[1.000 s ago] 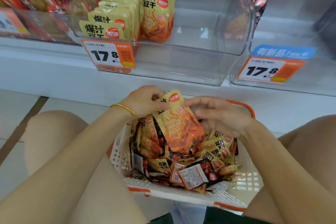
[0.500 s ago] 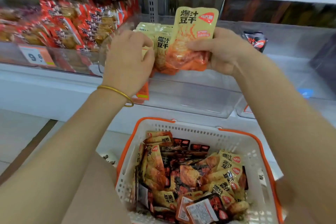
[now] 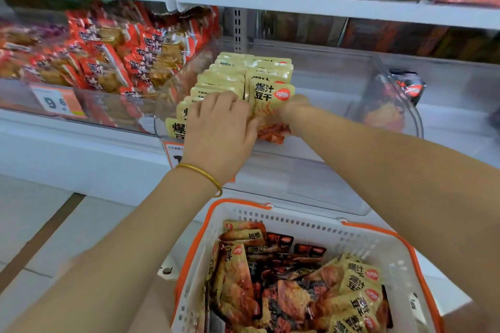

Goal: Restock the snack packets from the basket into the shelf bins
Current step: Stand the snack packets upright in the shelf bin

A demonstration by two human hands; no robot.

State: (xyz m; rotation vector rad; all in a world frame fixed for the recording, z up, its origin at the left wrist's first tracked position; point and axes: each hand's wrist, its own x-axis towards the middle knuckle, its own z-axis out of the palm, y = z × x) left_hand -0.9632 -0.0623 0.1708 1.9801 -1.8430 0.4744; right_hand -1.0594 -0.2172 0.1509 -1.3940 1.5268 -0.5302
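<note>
While we seat this packet: we judge the step to be standing 1 yellow packet (image 3: pixel 270 100) at the near end of the right row (image 3: pixel 273 67); much restocking is left, since the basket (image 3: pixel 297 220) holds many more.
Left hand: our left hand (image 3: pixel 219 127) lies on the near end of the left row (image 3: pixel 213 84), fingers bent over the packet tops, thumb touching the held packet's left edge.
Right hand: our right hand (image 3: pixel 296 111) clasps the yellow packet from its right side; its fingers behind the packet are hidden.
Packet's place: inside the middle clear bin (image 3: pixel 311 178), upright, between our 2 hands; whether its lower edge rests on the bin floor we cannot tell.
Relation that counts: its long axis runs up and down, printed face toward us, and the row it joins lies directly on its far side. The right hand carries it, so we judge the coming move to be a short push down and far.
Look: flat glossy pouch, pale yellow top with black characters and a red oval mark, orange-red food print below; soft, likely to slump if released leaning.
Basket: white with an orange rim, near us below the bin, full of yellow and dark packets (image 3: pixel 297 286).
</note>
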